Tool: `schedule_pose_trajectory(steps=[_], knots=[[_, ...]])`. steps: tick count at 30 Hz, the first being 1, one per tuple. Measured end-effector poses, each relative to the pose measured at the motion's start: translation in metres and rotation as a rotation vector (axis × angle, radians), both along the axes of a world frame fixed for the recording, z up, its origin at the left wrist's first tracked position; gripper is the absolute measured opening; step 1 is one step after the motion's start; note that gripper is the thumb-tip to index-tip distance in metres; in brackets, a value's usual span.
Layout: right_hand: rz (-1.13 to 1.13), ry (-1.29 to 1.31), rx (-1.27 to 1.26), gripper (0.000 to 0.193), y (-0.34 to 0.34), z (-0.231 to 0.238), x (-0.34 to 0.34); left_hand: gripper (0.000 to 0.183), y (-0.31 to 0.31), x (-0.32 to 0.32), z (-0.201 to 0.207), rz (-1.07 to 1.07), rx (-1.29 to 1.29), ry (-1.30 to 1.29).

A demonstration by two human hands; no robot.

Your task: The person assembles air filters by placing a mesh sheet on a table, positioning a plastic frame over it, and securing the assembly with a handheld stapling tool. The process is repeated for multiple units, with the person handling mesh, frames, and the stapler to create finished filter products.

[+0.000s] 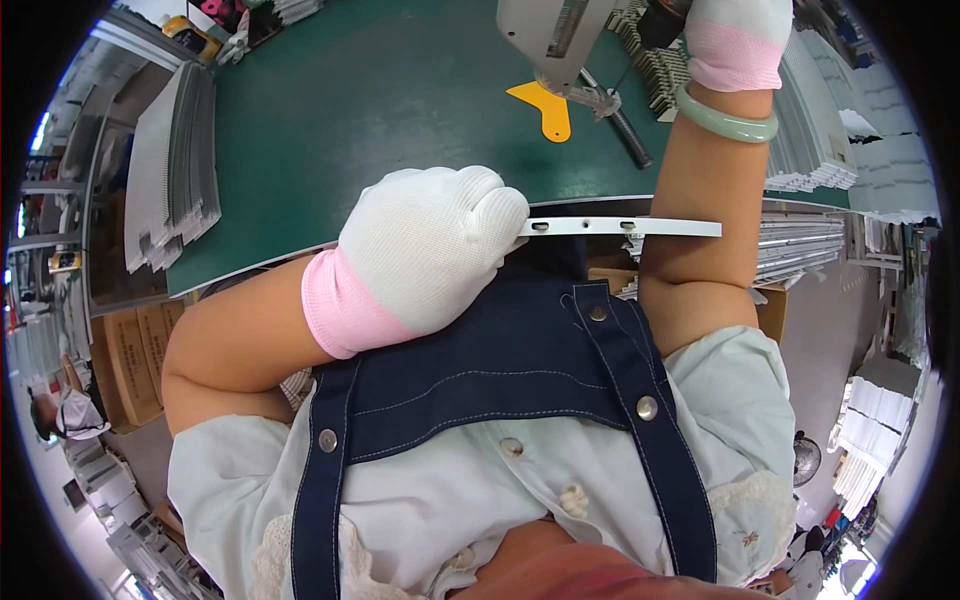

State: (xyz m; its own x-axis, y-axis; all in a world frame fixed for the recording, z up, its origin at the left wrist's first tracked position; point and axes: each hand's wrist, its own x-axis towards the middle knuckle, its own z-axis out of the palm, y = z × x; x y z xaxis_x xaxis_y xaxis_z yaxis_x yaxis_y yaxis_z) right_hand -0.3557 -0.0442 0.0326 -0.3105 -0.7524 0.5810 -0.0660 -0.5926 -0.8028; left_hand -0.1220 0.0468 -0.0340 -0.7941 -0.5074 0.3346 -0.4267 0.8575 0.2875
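My left hand, in a white knit glove with a pink cuff, is closed around one end of a narrow white metal strip. Slots and a small hole show along the strip, and its free end points right, overlapping my right forearm in the picture. At the upper right is my right hand, gloved the same way, a pale green bangle at its wrist. Its fingers are cut off by the picture's top edge. Beside it are a dark rounded part and a grey machine head; whether the hand grips either cannot be told.
On the green table lie a yellow flat scraper-like piece and a dark metal rod. Stacked strips stand left; a row of small metal parts and more stacks stand right. Cardboard boxes sit below left.
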Motion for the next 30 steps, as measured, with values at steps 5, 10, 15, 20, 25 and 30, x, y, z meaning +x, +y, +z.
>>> schedule_pose_trajectory(steps=[5,10,15,20,25,30], knots=[[-0.041,-0.029,-0.218,0.021,-0.002,-0.005,0.001,0.024,-0.004,-0.005,0.002,-0.004,0.064,0.065],[-0.179,0.102,-0.141,0.016,0.007,-0.005,-0.019,0.020,-0.008,-0.009,0.003,-0.068,0.065,0.132],[-0.146,-0.011,-0.064,0.023,0.021,0.004,-0.008,0.017,0.002,-0.002,0.010,-0.050,0.063,0.081],[-0.048,-0.018,-0.199,0.041,0.030,-0.004,-0.006,0.014,0.007,-0.001,0.011,-0.073,0.132,0.052],[0.081,-0.088,-0.217,0.049,0.028,-0.016,-0.005,0.012,0.008,0.002,0.010,-0.091,0.134,0.075],[0.084,-0.071,-0.218,0.048,0.029,-0.017,-0.004,0.013,0.005,0.002,0.008,-0.110,0.148,0.054]])
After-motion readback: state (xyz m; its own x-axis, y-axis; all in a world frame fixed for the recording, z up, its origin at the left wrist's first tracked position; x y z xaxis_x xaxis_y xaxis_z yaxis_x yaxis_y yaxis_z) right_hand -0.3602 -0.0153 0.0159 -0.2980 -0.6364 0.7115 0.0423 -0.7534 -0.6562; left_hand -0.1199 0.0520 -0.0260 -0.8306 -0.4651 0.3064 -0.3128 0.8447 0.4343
